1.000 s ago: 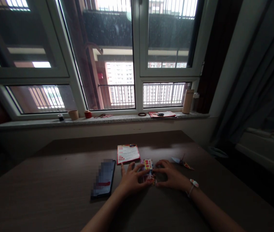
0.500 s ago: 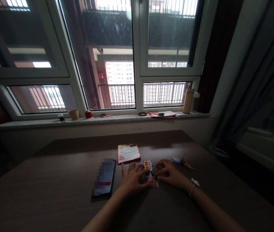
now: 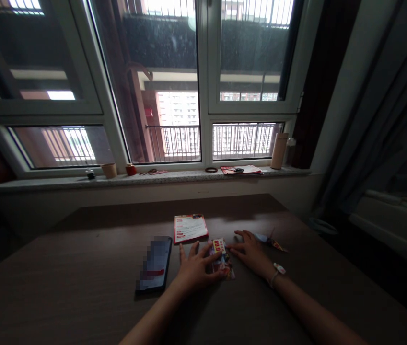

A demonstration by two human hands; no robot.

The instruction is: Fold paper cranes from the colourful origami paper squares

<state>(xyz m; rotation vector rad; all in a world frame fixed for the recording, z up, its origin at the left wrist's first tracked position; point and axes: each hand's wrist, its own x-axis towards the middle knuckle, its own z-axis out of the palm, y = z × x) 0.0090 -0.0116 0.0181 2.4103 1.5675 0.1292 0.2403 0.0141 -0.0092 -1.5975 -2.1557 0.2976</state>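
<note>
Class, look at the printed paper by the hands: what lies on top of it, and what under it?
Fingers of the left hand rest on the printed paper; the dark table shows around it. Anything beneath is covered.

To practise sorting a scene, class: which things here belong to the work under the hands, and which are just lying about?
In hand: left hand pressing flat on the colourful printed folded paper; right hand beside it.

Lying about: red-and-white printed leaflet; small folded paper bird; black smartphone; tan paper cup and tall beige flask on the stone windowsill.
</note>
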